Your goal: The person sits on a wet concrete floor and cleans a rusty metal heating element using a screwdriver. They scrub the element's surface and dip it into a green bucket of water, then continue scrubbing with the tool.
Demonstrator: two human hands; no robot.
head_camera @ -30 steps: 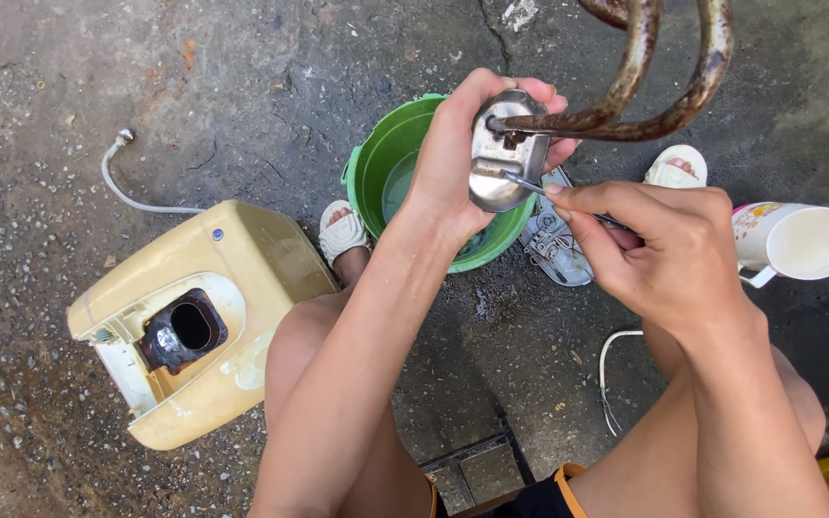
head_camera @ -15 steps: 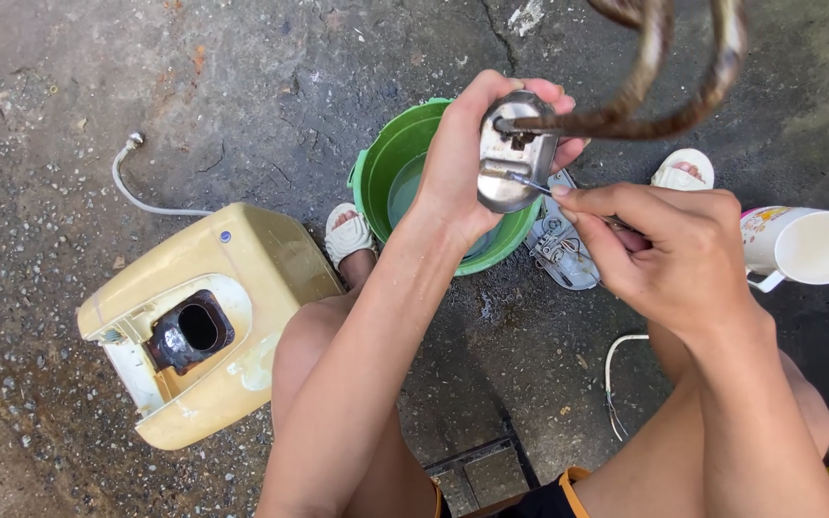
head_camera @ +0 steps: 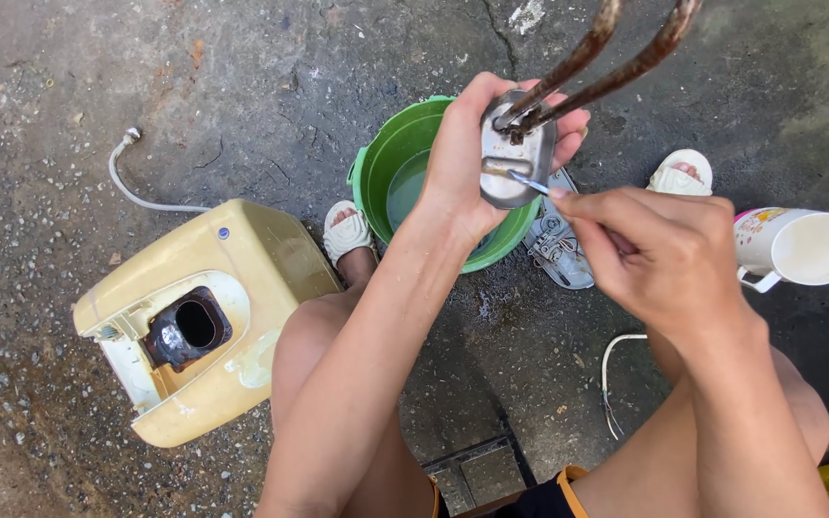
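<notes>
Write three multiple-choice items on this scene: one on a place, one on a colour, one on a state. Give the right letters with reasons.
1. Where does the green bucket stand?
A. on the yellow casing
B. on the ground behind the left hand
C. beside the jug's far side

2. What colour is the opened appliance casing?
A. pale yellow
B. blue
C. red

3. What does the left hand do?
A. hangs empty
B. rests on a knee
C. grips the metal plate with its rusty curved rods

Key: 1 B, the bucket shows just beyond the raised hand; 2 A, the casing is pale yellow; 3 C, fingers wrap the plate while the right hand points a thin tool at it.
</notes>
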